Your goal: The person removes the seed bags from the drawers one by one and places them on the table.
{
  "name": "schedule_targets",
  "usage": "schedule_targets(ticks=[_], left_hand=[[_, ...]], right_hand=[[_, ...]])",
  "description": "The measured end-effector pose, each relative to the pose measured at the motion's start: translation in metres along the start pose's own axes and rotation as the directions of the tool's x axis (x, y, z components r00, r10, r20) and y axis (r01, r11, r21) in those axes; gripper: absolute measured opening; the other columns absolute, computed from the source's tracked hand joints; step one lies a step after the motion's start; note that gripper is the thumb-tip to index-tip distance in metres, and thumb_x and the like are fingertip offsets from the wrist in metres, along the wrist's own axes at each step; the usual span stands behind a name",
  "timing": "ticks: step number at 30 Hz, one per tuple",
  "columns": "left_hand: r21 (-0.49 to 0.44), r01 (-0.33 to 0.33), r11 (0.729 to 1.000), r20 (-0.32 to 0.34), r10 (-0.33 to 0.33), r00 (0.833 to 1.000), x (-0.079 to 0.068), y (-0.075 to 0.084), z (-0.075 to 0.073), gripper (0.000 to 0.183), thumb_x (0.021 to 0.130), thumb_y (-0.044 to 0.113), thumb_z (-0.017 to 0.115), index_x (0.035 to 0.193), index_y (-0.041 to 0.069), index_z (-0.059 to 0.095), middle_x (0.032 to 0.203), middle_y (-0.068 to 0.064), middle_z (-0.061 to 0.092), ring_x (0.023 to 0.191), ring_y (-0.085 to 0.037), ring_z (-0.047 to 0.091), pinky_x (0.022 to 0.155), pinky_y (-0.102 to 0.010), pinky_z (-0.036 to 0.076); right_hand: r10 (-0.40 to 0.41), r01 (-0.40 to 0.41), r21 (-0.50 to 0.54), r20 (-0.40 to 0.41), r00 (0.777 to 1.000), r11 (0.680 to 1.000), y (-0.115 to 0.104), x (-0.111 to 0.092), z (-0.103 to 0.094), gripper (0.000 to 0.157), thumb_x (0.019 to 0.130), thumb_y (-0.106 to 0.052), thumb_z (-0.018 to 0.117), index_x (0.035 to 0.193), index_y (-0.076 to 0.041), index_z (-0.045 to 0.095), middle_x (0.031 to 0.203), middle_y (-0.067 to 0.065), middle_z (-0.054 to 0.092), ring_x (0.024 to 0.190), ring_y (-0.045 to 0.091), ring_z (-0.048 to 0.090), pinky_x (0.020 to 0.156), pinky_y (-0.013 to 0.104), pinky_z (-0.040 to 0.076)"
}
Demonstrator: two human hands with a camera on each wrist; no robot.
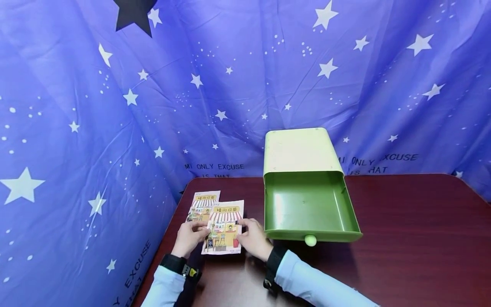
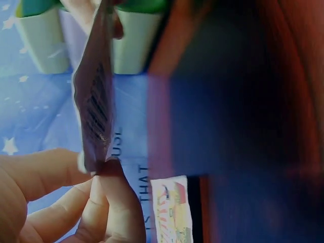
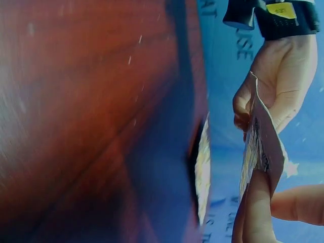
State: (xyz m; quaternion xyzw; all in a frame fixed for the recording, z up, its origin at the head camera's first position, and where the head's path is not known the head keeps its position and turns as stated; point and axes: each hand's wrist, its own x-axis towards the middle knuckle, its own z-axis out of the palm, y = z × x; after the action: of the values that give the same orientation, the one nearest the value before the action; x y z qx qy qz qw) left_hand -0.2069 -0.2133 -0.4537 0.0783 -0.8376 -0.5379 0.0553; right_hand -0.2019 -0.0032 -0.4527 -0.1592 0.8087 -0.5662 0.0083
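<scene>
A flat printed packet point(image 1: 224, 232) with a striped awning and shop scene is held by both hands, one at each side edge. My left hand point(image 1: 189, 238) pinches its left edge between thumb and fingers. On the opposite edge, my right hand point(image 1: 255, 239) pinches it the same way. Both wrist views show this packet point(image 2: 93, 96) nearly edge-on and raised above the table. A second packet of the same design point(image 1: 199, 204) lies on the table behind and to the left, partly covered by the held one in the head view.
Right of the hands stands a pale green box point(image 1: 301, 149) with its green drawer point(image 1: 307, 204) pulled out and a round knob point(image 1: 310, 241) in front. The dark red table point(image 1: 402, 238) meets a blue star-patterned curtain point(image 1: 245, 94) at the back and left.
</scene>
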Motion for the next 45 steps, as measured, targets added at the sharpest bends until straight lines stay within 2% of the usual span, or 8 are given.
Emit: schedule_targets(ticks=[3, 9, 14, 18, 25, 33, 38, 45], left_hand=[[0.136, -0.036, 0.990, -0.036, 0.041, 0.999, 0.012, -0.004, 0.003, 0.022, 0.072, -0.001, 0.073, 0.094, -0.006, 0.069, 0.073, -0.010, 0.066, 0.062, -0.011, 0.059, 0.054, -0.025, 0.051], [0.364, -0.049, 0.930, -0.093, 0.089, 0.992, 0.035, -0.007, 0.008, 0.015, 0.070, 0.007, 0.075, 0.084, 0.000, 0.072, 0.069, -0.005, 0.065, 0.062, -0.013, 0.057, 0.057, -0.027, 0.048], [0.383, -0.015, 0.924, -0.111, 0.062, 0.992, 0.050, -0.007, 0.012, 0.012, 0.071, 0.007, 0.076, 0.079, 0.000, 0.070, 0.067, -0.004, 0.064, 0.063, -0.016, 0.058, 0.054, -0.027, 0.050], [0.404, 0.006, 0.915, -0.120, 0.046, 0.992, 0.063, -0.004, 0.016, 0.012, 0.071, 0.011, 0.078, 0.076, 0.002, 0.070, 0.068, -0.005, 0.063, 0.066, -0.019, 0.057, 0.057, -0.029, 0.048], [0.460, -0.017, 0.888, -0.085, 0.063, 0.994, 0.080, 0.001, 0.030, 0.015, 0.071, 0.011, 0.079, 0.068, 0.001, 0.068, 0.065, -0.006, 0.061, 0.062, -0.021, 0.055, 0.060, -0.033, 0.047], [0.489, -0.028, 0.872, -0.059, 0.066, 0.996, 0.085, -0.004, 0.039, 0.017, 0.070, 0.010, 0.079, 0.062, 0.002, 0.067, 0.065, -0.006, 0.061, 0.067, -0.025, 0.055, 0.069, -0.040, 0.049], [0.472, -0.012, 0.881, -0.063, 0.048, 0.997, 0.085, -0.009, 0.036, 0.017, 0.070, 0.011, 0.079, 0.063, 0.001, 0.067, 0.067, -0.007, 0.061, 0.069, -0.025, 0.055, 0.071, -0.040, 0.049], [0.419, 0.031, 0.908, -0.028, -0.022, 0.999, 0.085, -0.009, 0.033, 0.016, 0.073, 0.010, 0.077, 0.068, 0.000, 0.066, 0.069, -0.007, 0.059, 0.064, -0.022, 0.052, 0.055, -0.031, 0.044]], right_hand=[[-0.021, 0.017, -0.100, -0.042, 0.999, 0.995, 0.004, 0.011, 0.006, 0.044, 0.070, 0.005, 0.065, 0.113, 0.012, 0.058, 0.102, 0.021, 0.056, 0.066, 0.015, 0.062, 0.061, 0.024, 0.049], [-0.079, 0.048, -0.272, -0.104, 0.991, 0.961, 0.012, 0.032, 0.020, 0.045, 0.064, 0.004, 0.067, 0.108, 0.012, 0.061, 0.097, 0.021, 0.059, 0.086, 0.028, 0.057, 0.078, 0.037, 0.048], [-0.092, 0.040, -0.322, -0.148, 0.985, 0.946, 0.019, 0.046, 0.030, 0.045, 0.063, 0.007, 0.064, 0.107, 0.015, 0.059, 0.098, 0.025, 0.059, 0.094, 0.036, 0.057, 0.083, 0.042, 0.047], [-0.090, 0.020, -0.369, -0.175, 0.980, 0.929, 0.024, 0.055, 0.034, 0.035, 0.064, 0.009, 0.063, 0.098, 0.016, 0.060, 0.094, 0.026, 0.060, 0.091, 0.038, 0.058, 0.082, 0.042, 0.047], [-0.038, -0.056, -0.512, -0.171, 0.985, 0.857, 0.026, 0.067, 0.035, 0.020, 0.064, 0.005, 0.068, 0.083, 0.008, 0.062, 0.084, 0.018, 0.058, 0.079, 0.035, 0.059, 0.073, 0.039, 0.051], [0.016, -0.097, -0.606, -0.138, 0.990, 0.790, 0.026, 0.067, 0.033, 0.013, 0.064, -0.003, 0.073, 0.072, 0.000, 0.063, 0.082, 0.014, 0.058, 0.079, 0.034, 0.055, 0.075, 0.038, 0.045], [0.036, -0.102, -0.626, -0.117, 0.992, 0.773, 0.030, 0.068, 0.035, 0.015, 0.066, -0.007, 0.074, 0.073, -0.003, 0.062, 0.087, 0.014, 0.059, 0.081, 0.033, 0.052, 0.076, 0.038, 0.041], [0.037, -0.099, -0.634, -0.110, 0.993, 0.767, 0.030, 0.067, 0.035, 0.023, 0.066, -0.009, 0.074, 0.084, 0.001, 0.063, 0.092, 0.016, 0.057, 0.087, 0.036, 0.052, 0.077, 0.040, 0.041]])
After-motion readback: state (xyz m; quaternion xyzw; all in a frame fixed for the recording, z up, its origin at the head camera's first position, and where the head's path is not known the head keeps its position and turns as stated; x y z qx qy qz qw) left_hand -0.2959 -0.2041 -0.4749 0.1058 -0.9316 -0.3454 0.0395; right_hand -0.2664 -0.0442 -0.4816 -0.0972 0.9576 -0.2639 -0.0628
